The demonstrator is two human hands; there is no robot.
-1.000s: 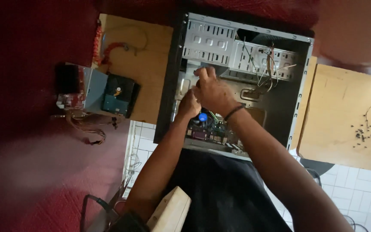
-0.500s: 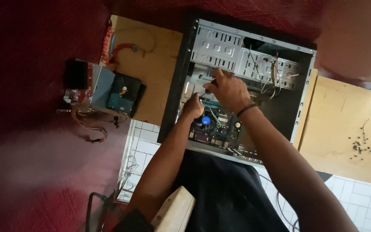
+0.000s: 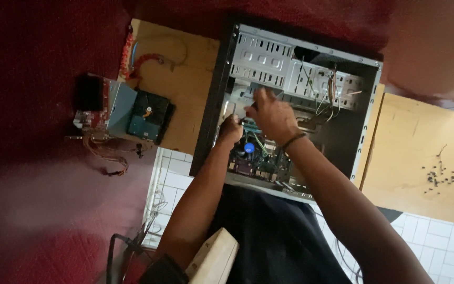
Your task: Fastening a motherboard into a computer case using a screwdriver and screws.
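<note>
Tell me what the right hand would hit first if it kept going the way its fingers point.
Probably the perforated metal drive cage: the right hand points up-left inside the open computer case toward it. Depth is unclear from above.

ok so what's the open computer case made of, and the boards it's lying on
The computer case looks like bare sheet metal: grey, dull sheen, punched slots in the drive cage, with a black outer frame. The boards look like unfinished wood or plywood: flat, matte, pale tan. Both hands, left and right, reach inside.

Dim, warm light — soft overall blur (worst at the left edge), faint glare lower left.
</note>
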